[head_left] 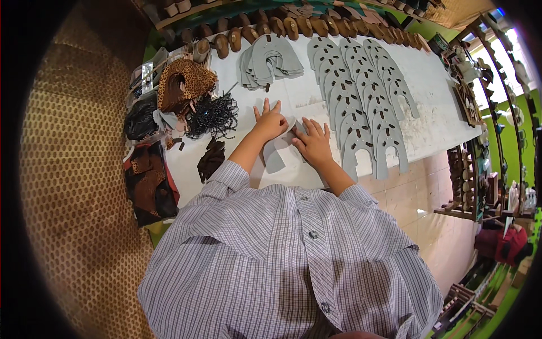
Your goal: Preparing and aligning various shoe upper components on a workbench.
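Note:
A grey U-shaped shoe-upper piece (274, 160) lies in front of me, partly under my hands, its top edge bent up. My left hand (270, 123) pinches that edge between thumb and index finger, and its other fingers are spread upward. On the other side, my right hand (314, 144) rests with fingers stretched out and apart, the thumb side against the piece by a small dark tab (294, 129). Right of it, overlapping rows of matching grey uppers (357, 116) with dark tabs cover the table. A stack of grey uppers (270, 59) sits beyond my hands.
On the left lie leopard-print pieces (183, 85), a heap of black beaded strands (212, 116) and dark brown strips (212, 161). Brown shoe forms (291, 27) line the white table's (429, 127) far edge. Shelving racks (466, 181) stand at right.

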Demonstrator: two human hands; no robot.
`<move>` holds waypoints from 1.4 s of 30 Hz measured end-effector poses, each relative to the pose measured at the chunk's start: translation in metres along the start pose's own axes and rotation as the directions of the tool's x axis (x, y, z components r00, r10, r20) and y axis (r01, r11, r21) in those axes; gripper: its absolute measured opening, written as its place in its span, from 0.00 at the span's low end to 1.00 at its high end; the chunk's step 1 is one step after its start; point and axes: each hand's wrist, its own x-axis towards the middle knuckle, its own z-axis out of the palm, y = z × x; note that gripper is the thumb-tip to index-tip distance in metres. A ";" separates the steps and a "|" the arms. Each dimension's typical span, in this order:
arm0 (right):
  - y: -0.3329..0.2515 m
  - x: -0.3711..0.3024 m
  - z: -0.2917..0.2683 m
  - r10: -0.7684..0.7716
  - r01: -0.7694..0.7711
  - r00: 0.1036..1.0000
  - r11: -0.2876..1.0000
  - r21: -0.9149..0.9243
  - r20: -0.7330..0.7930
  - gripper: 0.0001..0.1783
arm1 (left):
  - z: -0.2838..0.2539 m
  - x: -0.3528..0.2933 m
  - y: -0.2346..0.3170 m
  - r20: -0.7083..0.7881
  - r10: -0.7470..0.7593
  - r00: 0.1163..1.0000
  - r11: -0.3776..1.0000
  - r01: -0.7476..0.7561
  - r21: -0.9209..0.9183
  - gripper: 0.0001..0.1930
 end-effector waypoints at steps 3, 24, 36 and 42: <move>0.000 -0.001 -0.002 -0.018 0.020 0.999 0.999 -0.044 0.037 0.20 | 0.002 0.002 -0.004 0.010 -0.024 1.000 0.999 0.025 -0.037 0.11; 0.005 0.033 0.011 -0.284 0.258 0.939 0.955 -0.148 -0.194 0.05 | 0.000 0.004 -0.019 0.047 -0.079 0.996 0.973 0.087 -0.212 0.38; 0.008 0.031 0.015 -0.342 0.311 0.922 0.933 -0.180 -0.182 0.08 | -0.001 0.006 -0.017 0.045 -0.100 0.994 0.974 0.107 -0.199 0.37; 0.003 0.032 0.011 -0.372 0.338 0.918 0.914 -0.226 -0.133 0.08 | -0.002 0.005 -0.015 0.051 -0.119 0.992 0.973 0.127 -0.191 0.38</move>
